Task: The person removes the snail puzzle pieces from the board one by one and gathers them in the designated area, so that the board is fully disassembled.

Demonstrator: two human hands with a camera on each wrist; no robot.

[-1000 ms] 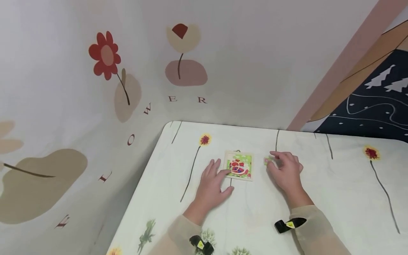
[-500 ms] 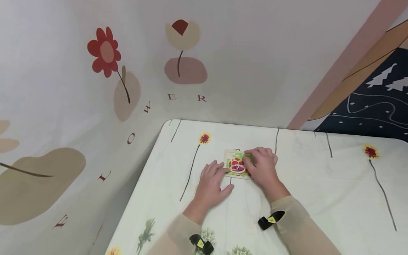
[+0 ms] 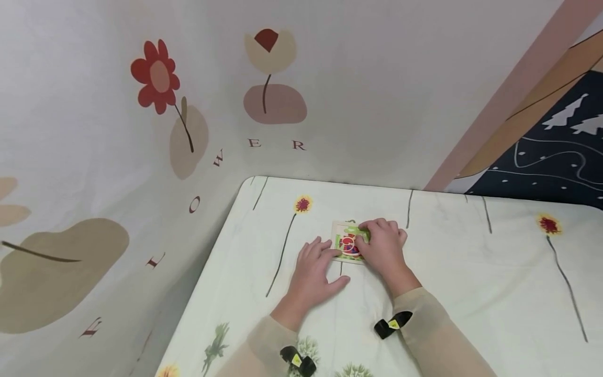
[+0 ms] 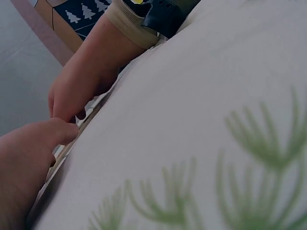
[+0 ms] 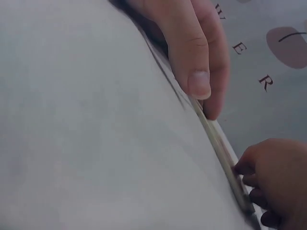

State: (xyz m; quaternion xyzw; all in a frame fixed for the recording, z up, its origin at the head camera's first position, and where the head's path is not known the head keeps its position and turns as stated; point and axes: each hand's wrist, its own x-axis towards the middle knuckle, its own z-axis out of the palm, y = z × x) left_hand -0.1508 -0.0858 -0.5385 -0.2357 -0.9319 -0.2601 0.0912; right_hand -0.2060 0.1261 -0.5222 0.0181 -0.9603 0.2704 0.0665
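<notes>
A small square wooden jigsaw puzzle [image 3: 347, 245] lies flat on the table in the head view, with a pale rim and a red, blue and green picture. My left hand [image 3: 311, 277] rests at its left side, fingers spread, the index fingertip on the left edge. My right hand [image 3: 385, 250] is over the puzzle's right half, thumb and index finger pinching a small green puzzle piece against it; the hand covers most of that piece. In the right wrist view the thumb [image 5: 199, 85] is down at the board's edge. The left wrist view shows both hands meeting at the thin board.
The table [image 3: 471, 262] wears a white cloth with printed flowers. A pale wall hanging [image 3: 358, 104] with flowers and letters stands close behind and to the left. A dark panel with white trees [image 3: 556, 157] is at the back right.
My right hand has come left from beside the puzzle to over its right half, bringing the small piece. In the last half second it shifted slightly left. The left hand stays almost still.
</notes>
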